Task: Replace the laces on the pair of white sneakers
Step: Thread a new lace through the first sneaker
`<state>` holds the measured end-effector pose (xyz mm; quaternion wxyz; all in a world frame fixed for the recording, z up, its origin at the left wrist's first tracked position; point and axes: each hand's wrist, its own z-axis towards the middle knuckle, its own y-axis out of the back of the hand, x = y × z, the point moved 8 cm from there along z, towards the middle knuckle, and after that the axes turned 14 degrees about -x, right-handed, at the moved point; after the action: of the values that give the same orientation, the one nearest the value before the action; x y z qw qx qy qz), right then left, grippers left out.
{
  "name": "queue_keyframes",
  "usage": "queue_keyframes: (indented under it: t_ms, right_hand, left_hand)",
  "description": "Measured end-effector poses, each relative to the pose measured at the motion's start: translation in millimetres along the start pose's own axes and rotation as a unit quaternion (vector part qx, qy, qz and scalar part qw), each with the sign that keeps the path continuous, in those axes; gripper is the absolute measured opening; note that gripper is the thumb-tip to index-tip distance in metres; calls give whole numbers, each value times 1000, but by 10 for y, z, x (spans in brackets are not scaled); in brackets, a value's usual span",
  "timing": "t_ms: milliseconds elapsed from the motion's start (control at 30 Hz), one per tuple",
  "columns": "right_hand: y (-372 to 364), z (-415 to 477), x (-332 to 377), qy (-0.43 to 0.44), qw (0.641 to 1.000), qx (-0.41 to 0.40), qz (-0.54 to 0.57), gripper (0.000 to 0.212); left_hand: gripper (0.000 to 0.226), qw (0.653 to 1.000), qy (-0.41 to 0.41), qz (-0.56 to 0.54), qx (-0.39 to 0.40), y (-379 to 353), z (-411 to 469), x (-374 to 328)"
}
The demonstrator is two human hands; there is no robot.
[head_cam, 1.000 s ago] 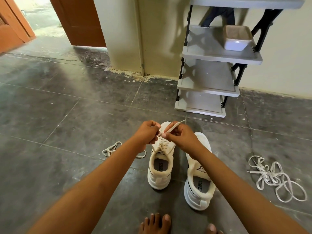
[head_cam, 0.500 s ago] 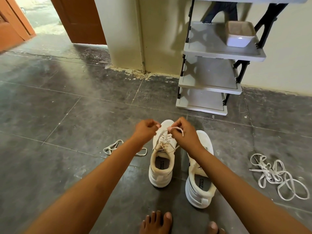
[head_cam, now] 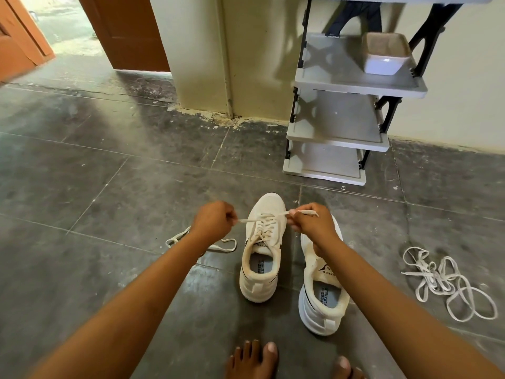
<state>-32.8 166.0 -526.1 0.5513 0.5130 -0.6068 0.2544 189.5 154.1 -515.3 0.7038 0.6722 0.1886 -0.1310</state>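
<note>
Two white sneakers stand side by side on the dark tiled floor, toes pointing away from me. The left sneaker (head_cam: 263, 250) carries a cream lace (head_cam: 263, 228) threaded through its eyelets. My left hand (head_cam: 211, 220) pinches one end of that lace out to the left of the shoe. My right hand (head_cam: 314, 223) pinches the other end out to the right, its tip sticking past my fingers. The lace runs taut between both hands above the toe. The right sneaker (head_cam: 322, 285) lies partly under my right forearm, its eyelets hidden.
A loose lace (head_cam: 202, 243) lies on the floor left of the shoes, partly behind my left arm. A tangled pile of white laces (head_cam: 448, 283) lies to the right. A grey shelf rack (head_cam: 341, 110) with a white tub (head_cam: 386, 54) stands against the wall. My bare toes (head_cam: 254, 359) show below.
My hands were together above the left sneaker's tongue. They have moved apart sideways, drawing the two lace ends out to left and right.
</note>
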Motion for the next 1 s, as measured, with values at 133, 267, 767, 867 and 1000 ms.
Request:
queue_keyframes:
  t_ms: [133,267,767,867,1000]
  right_hand:
    - [362,186,-180,-14,993,-112,-26,12]
    - [492,255,-306,-21,982,-167,-81,10]
    - [-501,-313,-304,277,871,130,-386,31]
    - [-454,-271,-264,277,881,91,-372,21]
    - [-379,-224,-245,253,901,80,-343,14]
  left_hand:
    - [19,988,72,136,-1,-7,-93,483]
    - [19,967,119,227,-8,73,-169,787]
    - [26,999,0,-18,52,-477,-304,-95]
    - [17,999,7,-13,33,-473,-293,-74]
    - [13,998,-43,29,23,-414,-265,-120]
